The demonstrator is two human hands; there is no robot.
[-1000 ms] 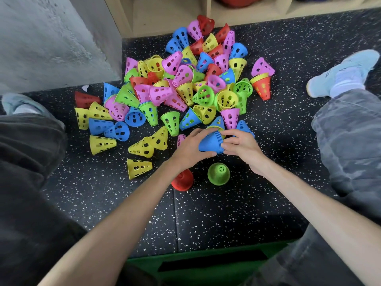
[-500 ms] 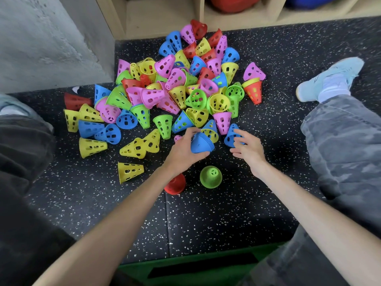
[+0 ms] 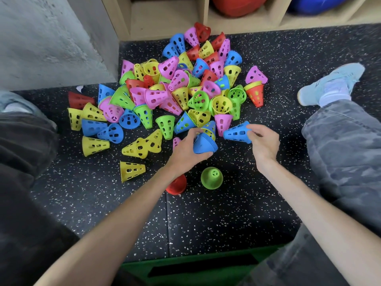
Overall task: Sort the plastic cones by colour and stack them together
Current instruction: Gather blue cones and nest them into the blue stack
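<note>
black rubber floor [image 3: 206, 223] flecked with white, a seam running across its tiles. a grey concrete wall [image 3: 41, 38] stands at the far left corner. along the far edge, a pale wooden shelf unit [image 3: 206, 15] with open compartments.

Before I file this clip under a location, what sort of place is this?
Probably a gym or playroom storage corner: black speckled rubber floor, pale wooden cubby shelf holding a big red ball, and a heap of perforated plastic training cones on the floor.
</note>
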